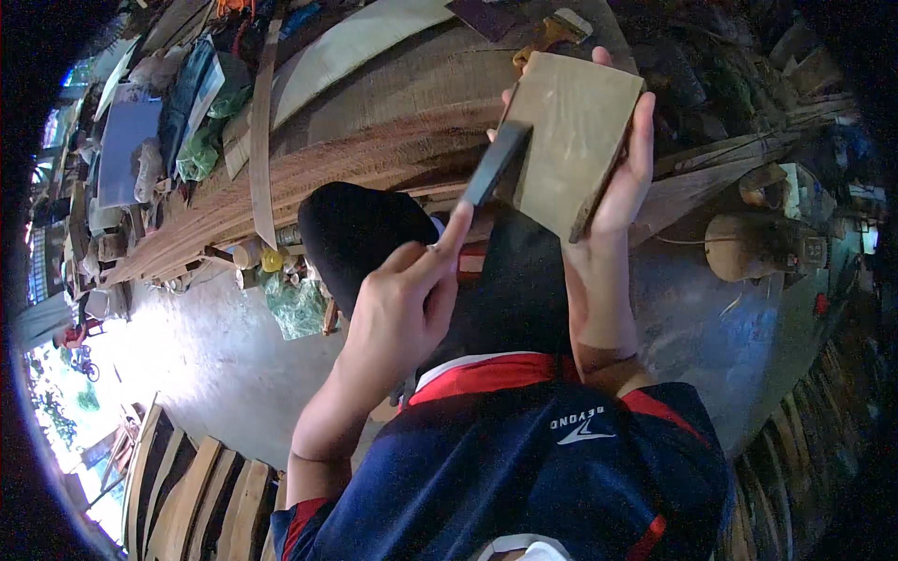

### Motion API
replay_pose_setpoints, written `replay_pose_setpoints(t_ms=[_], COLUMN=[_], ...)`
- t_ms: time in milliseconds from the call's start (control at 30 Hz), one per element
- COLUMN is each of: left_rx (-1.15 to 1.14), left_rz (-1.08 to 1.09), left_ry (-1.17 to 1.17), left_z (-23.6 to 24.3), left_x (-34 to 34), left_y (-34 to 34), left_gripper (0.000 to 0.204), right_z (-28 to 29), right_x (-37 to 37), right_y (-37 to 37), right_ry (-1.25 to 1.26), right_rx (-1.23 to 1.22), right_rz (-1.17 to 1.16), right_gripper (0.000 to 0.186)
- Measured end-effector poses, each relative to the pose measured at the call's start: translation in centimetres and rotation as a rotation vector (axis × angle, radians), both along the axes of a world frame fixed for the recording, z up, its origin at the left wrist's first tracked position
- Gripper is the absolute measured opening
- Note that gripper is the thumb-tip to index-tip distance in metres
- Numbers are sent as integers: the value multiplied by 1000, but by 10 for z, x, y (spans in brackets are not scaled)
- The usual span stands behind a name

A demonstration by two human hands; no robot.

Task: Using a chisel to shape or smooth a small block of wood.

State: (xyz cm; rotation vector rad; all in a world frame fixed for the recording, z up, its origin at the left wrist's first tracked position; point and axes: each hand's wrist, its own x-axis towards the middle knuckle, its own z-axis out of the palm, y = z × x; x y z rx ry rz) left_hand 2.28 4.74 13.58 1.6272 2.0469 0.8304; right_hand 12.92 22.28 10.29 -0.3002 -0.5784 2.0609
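In the head view my left hand [402, 299] grips a dark, flat metal tool [499, 162], perhaps a file, with the index finger stretched along it; its handle is hidden in my fingers. The tool's far end lies against the left side of a flat, pale brown wooden block [569, 140]. My right hand [631, 178] holds that block raised, with fingers wrapped round its far and side edges. My dark-clad legs are below the block.
Stacked planks [187, 238] and a long pale board [337, 51] lie ahead, with cluttered materials [131, 150] at left. A rounded wooden piece [739, 248] sits at right. Grey concrete floor [215, 346] surrounds me; slatted timber [196, 496] stands behind at lower left.
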Motion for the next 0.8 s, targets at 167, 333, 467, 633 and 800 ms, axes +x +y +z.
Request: replay_pose_setpoints(t_ms=[167, 333, 467, 633, 800], left_rx=[-67, 76, 21, 115, 0], left_rz=[-12, 16, 18, 37, 1], left_ry=[-38, -53, -47, -77, -31], left_z=[0, -8, -5, -6, -3], left_x=[-4, 6, 2, 6, 3], left_y=[1, 7, 4, 15, -2], left_gripper=[59, 59, 59, 59, 60], right_z=[-6, 1, 1, 0, 2], right_x=[0, 4, 4, 5, 9], right_y=[-1, -1, -6, -22, -13], right_ry=[-49, -22, -40, -39, -56], right_rx=[52, 70, 109, 39, 62], right_rz=[-67, -73, -83, -64, -83], right_gripper=[61, 58, 58, 59, 59])
